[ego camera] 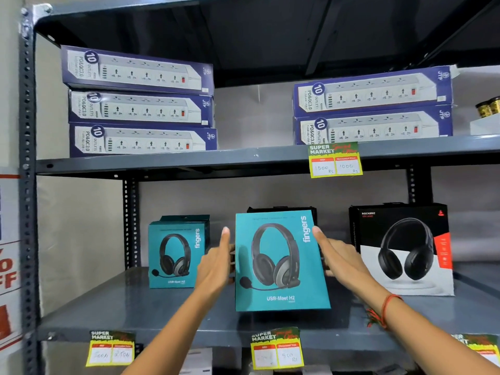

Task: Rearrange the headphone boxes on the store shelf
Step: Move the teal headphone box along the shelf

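teal headphone box (281, 262) upright at middle of lower shelf (140, 312), clasped at both side edges: left hand (216, 262) on left edge, right hand (339, 255) on right edge, thumbs up along front. black box (281, 209) just behind it, mostly hidden. smaller-looking teal box (176, 255) further left and back. black-and-white headphone box (403, 250) at right. red thread (384, 309) on right wrist. power strip boxes (138, 102) stacked on upper shelf, three left, two right. price tags (335, 161) on shelf edges.

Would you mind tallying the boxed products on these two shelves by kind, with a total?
Power strip boxes: 5
Teal headset boxes: 2 clearly seen
Black-and-white headphone box: 1
Dark box behind the big teal one: 1, kind unclear
Total: 9
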Demonstrator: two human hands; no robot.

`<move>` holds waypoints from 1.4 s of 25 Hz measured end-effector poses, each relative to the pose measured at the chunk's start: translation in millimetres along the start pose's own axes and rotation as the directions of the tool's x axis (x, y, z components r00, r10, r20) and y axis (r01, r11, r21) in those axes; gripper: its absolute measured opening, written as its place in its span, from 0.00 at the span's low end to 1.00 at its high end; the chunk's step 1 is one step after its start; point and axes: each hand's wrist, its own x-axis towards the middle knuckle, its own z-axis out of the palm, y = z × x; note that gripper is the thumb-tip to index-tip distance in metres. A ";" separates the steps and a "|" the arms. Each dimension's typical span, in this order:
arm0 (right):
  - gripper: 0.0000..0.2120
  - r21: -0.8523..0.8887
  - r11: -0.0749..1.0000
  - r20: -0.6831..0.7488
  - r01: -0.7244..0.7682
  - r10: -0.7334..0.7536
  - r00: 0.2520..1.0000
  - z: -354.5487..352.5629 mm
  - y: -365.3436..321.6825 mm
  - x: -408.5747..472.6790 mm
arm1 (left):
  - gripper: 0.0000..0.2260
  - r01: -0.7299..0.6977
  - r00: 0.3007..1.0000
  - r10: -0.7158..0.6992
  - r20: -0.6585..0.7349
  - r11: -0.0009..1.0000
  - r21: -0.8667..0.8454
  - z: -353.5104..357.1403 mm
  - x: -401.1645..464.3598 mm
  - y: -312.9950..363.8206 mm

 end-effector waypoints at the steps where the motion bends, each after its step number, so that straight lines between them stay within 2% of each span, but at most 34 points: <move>1: 0.36 -0.018 1.000 0.022 0.022 -0.021 1.000 6.4 -7.0 -0.6 | 0.40 0.010 0.999 -0.009 -0.038 1.000 0.005 -7.6 -0.5 -5.1; 4: 0.26 0.017 0.995 0.101 0.100 -0.101 0.990 35.7 -23.4 -4.1 | 0.36 0.034 0.994 -0.036 -0.107 0.999 -0.019 -31.5 1.3 -25.9; 7: 0.28 0.133 0.985 0.269 0.110 -0.143 0.953 85.8 -37.8 -5.7 | 0.32 0.018 0.995 -0.031 -0.099 0.992 -0.122 -67.2 4.5 -38.2; 8: 0.34 0.172 0.979 0.308 0.108 -0.158 0.938 106.2 -42.4 -3.6 | 0.31 0.011 0.995 -0.025 -0.094 0.989 -0.145 -80.1 9.0 -44.8; 10: 0.43 0.218 0.973 0.364 0.081 -0.158 0.918 145.7 -55.7 0.6 | 0.40 0.017 0.992 -0.035 -0.119 0.989 -0.149 -108.5 26.4 -61.7; 12: 0.41 0.249 0.967 0.410 0.048 -0.150 0.900 176.1 -67.6 2.9 | 0.47 0.044 0.990 -0.066 -0.126 0.985 -0.170 -131.8 49.0 -81.7; 13: 0.39 0.244 0.970 0.431 0.018 -0.125 0.894 190.8 -71.4 3.4 | 0.45 0.067 0.989 -0.090 -0.121 0.980 -0.186 -142.1 56.3 -87.5; 16: 0.37 0.266 0.964 0.437 -0.003 -0.118 0.892 223.4 -79.9 9.0 | 0.34 0.090 0.988 -0.113 -0.104 0.975 -0.202 -163.3 77.5 -99.6; 18: 0.32 0.264 0.965 0.429 0.002 -0.119 0.895 239.5 -88.4 14.3 | 0.31 0.090 0.990 -0.110 -0.086 0.975 -0.205 -174.4 92.1 -112.1; 20: 0.31 0.252 0.968 0.447 -0.003 -0.113 0.887 250.3 -93.6 16.1 | 0.35 0.086 0.992 -0.104 -0.069 0.972 -0.219 -180.7 101.6 -123.2; 22: 0.35 0.238 0.971 0.444 0.010 -0.118 0.888 262.3 -93.3 18.7 | 0.42 0.080 0.995 -0.092 -0.041 0.968 -0.237 -184.8 109.4 -134.2; 25: 0.33 0.222 0.975 0.457 -0.004 -0.100 0.884 273.4 -90.2 21.9 | 0.41 0.084 0.995 -0.096 -0.029 0.957 -0.278 -183.4 115.0 -146.7; 28: 0.33 0.237 0.971 0.422 0.014 -0.116 0.899 278.6 -85.6 22.8 | 0.47 0.097 0.994 -0.107 -0.020 0.952 -0.291 -180.1 122.0 -156.1; 29: 0.35 0.230 0.973 0.409 0.022 -0.117 0.905 279.4 -81.7 25.7 | 0.47 0.070 0.995 -0.087 -0.052 0.960 -0.272 -177.8 121.3 -152.1; 31: 0.41 0.211 0.977 0.352 0.040 -0.114 0.929 275.1 -74.4 31.8 | 0.41 -0.074 0.971 0.044 -0.234 0.990 -0.123 -168.8 114.4 -134.6; 33: 0.49 0.209 0.974 0.242 0.084 -0.135 0.961 261.6 -70.9 39.1 | 0.40 -0.278 0.866 0.297 -0.402 0.955 0.107 -158.6 105.9 -107.1; 35: 0.54 0.265 0.950 0.067 0.164 -0.187 0.980 236.0 -69.8 47.3 | 0.38 -0.461 0.735 0.535 -0.418 0.845 0.270 -136.4 102.0 -78.0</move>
